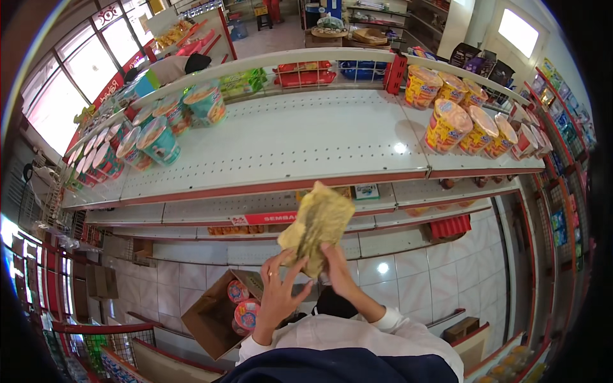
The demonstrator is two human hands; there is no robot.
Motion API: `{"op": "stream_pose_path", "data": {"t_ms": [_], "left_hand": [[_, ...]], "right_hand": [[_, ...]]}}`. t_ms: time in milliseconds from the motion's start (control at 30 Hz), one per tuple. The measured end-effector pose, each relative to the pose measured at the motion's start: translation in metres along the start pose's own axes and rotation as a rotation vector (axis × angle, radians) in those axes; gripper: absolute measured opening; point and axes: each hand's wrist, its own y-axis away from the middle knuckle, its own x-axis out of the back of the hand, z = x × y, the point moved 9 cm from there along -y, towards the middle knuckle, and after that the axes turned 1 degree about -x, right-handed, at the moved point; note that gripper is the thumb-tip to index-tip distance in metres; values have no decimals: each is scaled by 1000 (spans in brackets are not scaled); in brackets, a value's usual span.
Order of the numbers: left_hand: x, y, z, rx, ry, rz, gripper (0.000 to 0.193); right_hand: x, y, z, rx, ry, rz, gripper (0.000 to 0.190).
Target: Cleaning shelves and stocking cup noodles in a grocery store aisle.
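Observation:
A crumpled yellow cloth (325, 215) with a dark stain is held in front of a white metal shop shelf (306, 129). My right hand (336, 268) grips its lower right part, thumb on the cloth. Spread fingers of my left hand (282, 287) are at its lower left edge; whether they grip it I cannot tell. Teal instant noodle cups (159, 141) stand at the left of the top shelf, and yellow noodle cups (448, 125) stand at the right. An open cardboard box (210, 313) with several pink-lidded cups (247, 313) sits on the floor beside my left forearm.
Below the top shelf are lower shelves (191, 213) with a few packages and a red sign strip (273, 218). A red container (450, 226) sits low at the right. Racks of goods (558, 210) line the right side. Another cardboard box (102, 282) stands at the left.

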Motion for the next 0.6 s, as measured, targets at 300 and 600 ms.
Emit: {"op": "stream_pose_path", "data": {"t_ms": [300, 600], "left_hand": [[-49, 6, -115, 339, -242, -7, 36], [38, 43, -194, 508, -338, 416, 30]], "right_hand": [[29, -45, -304, 1116, 1340, 469, 32], [60, -90, -277, 761, 1917, 168, 47]]}}
